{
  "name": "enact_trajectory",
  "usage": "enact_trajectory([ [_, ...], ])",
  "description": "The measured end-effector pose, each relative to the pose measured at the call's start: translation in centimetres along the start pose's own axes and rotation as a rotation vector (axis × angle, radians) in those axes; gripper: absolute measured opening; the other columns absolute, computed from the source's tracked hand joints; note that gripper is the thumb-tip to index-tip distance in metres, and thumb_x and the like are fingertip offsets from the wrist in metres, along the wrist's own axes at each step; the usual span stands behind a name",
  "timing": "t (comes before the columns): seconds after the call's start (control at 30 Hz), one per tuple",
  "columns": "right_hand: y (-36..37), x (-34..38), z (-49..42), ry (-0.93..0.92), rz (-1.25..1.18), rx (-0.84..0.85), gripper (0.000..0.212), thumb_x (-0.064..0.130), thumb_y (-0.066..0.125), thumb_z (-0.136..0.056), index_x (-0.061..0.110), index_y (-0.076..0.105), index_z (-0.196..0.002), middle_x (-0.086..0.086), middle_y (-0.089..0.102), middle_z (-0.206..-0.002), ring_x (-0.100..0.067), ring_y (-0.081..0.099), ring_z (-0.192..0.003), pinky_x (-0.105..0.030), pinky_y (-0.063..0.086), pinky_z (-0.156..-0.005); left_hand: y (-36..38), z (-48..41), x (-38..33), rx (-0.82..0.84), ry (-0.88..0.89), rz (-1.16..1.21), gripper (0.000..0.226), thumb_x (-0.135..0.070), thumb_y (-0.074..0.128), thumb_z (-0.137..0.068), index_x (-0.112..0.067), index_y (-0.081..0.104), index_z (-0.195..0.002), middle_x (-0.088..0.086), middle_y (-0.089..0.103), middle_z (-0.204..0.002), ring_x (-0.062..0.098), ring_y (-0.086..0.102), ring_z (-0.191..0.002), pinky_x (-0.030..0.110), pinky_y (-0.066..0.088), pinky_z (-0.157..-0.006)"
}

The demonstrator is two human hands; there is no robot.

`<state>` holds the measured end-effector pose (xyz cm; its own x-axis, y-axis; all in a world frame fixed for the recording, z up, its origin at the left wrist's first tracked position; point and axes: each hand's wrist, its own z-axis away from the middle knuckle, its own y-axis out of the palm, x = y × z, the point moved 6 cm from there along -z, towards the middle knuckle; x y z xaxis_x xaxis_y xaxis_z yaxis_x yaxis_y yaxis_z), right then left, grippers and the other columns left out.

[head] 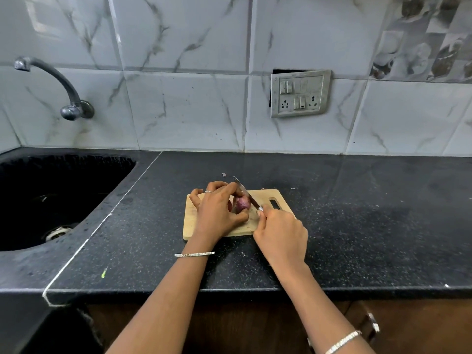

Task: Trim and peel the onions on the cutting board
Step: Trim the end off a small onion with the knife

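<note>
1. On the black speckled counter (332,226), right of the dark sink (51,195): lying flat, a small wooden cutting board (265,196), handle slot at its far right end.
2. Sitting near the middle of that board, a purple onion (241,203), skin on as far as can be seen.
3. Curling over the onion from the left, the left hand (219,213), thumb and fingers pinching it and pinning it to the board; a ring on one finger, a bangle at the wrist.
4. Gripping a knife (246,192) from the right, the right hand (281,233), fingers wrapped tight round the handle, handle itself hidden in the fist.
5. Slanting up and away to the left, the blade, crossing just over the onion's right side; touching or cutting, impossible to tell.
6. Lying on the counter just beyond the board, a tiny purple scrap (224,174).
7. Showing on the tiled wall behind: a curved tap (51,80) over the sink and a switch plate (300,94) to the right.
</note>
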<state>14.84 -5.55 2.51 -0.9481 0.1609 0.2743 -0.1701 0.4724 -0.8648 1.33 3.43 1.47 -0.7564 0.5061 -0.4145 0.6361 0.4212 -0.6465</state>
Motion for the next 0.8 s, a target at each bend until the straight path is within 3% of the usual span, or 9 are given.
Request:
enact_trajectory([
  [0.1,-0.1,-0.8,0.4,0.048,-0.084,-0.008,0.033,0.039,0.041,-0.106,0.032,0.065,-0.128,0.000,0.072,-0.097,-0.031,0.071,-0.090,-0.036,0.050,-0.065,0.1,0.2,0.2,0.038,0.024,-0.007,0.046,-0.054,0.071,-0.066,-0.042,0.061,-0.110,-0.027,0.063,-0.107,0.007,0.042,-0.134,0.039,0.017,-0.097],
  [0.2,-0.3,-0.8,0.2,0.038,-0.121,-0.036,0.033,0.039,0.043,-0.106,0.034,0.065,-0.130,0.001,0.073,-0.098,-0.029,0.072,-0.090,-0.035,0.051,-0.065,-1.2,0.8,1.6,0.008,-0.071,0.101,0.079,-0.067,0.071,-0.062,-0.046,0.050,-0.135,-0.023,0.049,-0.140,0.008,0.036,-0.137,0.038,0.020,-0.097],
  [0.27,-0.2,-0.8,0.1,0.030,-0.136,-0.031,0.034,0.039,0.043,-0.106,0.034,0.064,-0.132,0.001,0.073,-0.100,-0.028,0.072,-0.090,-0.036,0.053,-0.066,-2.4,1.5,3.2,-0.015,-0.176,0.096,0.085,-0.072,0.070,-0.062,-0.045,0.045,-0.139,-0.019,0.051,-0.138,0.012,0.040,-0.134,0.040,0.025,-0.097],
  [0.37,-0.3,-1.0,0.0,0.040,-0.148,-0.028,0.034,0.038,0.044,-0.105,0.033,0.064,-0.133,0.000,0.073,-0.103,-0.028,0.071,-0.092,-0.036,0.053,-0.067,-3.2,1.9,4.6,0.074,-0.309,0.014,0.079,-0.067,0.080,-0.069,-0.040,0.048,-0.136,-0.017,0.064,-0.126,0.013,0.054,-0.127,0.037,0.022,-0.092],
  [0.47,-0.4,-1.1,0.1,0.047,-0.166,-0.017,0.035,0.037,0.045,-0.105,0.032,0.062,-0.136,-0.002,0.073,-0.106,-0.030,0.071,-0.094,-0.036,0.052,-0.069,-3.9,1.5,4.8,0.091,-0.351,0.004,0.066,-0.062,0.083,-0.070,-0.038,0.058,-0.126,-0.017,0.069,-0.120,0.009,0.060,-0.120,0.035,0.020,-0.087],
  [0.63,-0.4,-1.1,0.2,0.049,-0.182,-0.001,0.036,0.036,0.046,-0.105,0.032,0.060,-0.138,-0.001,0.073,-0.107,-0.029,0.071,-0.095,-0.034,0.048,-0.066,-4.9,0.4,6.5,0.046,-0.439,0.008,0.059,-0.052,0.084,-0.074,-0.035,0.060,-0.125,-0.014,0.070,-0.120,0.014,0.061,-0.120,0.033,0.022,-0.088],
  [0.73,-0.3,-1.2,0.1,0.047,-0.193,-0.010,0.036,0.036,0.047,-0.105,0.032,0.061,-0.137,-0.001,0.073,-0.105,-0.029,0.070,-0.093,-0.035,0.047,-0.066,-4.5,0.3,6.9,0.087,-0.424,-0.028,0.063,-0.055,0.077,-0.075,-0.033,0.058,-0.131,-0.009,0.064,-0.130,0.018,0.056,-0.127,0.036,0.028,-0.093],
  [0.8,0.0,-1.3,-0.1,0.049,-0.201,-0.002,0.034,0.036,0.047,-0.105,0.031,0.062,-0.135,0.000,0.072,-0.103,-0.028,0.070,-0.093,-0.034,0.045,-0.064,-4.5,0.6,5.2,0.052,-0.311,-0.108,0.070,-0.060,0.064,-0.071,-0.031,0.057,-0.134,-0.006,0.054,-0.141,0.020,0.047,-0.133,0.045,0.033,-0.103],
])
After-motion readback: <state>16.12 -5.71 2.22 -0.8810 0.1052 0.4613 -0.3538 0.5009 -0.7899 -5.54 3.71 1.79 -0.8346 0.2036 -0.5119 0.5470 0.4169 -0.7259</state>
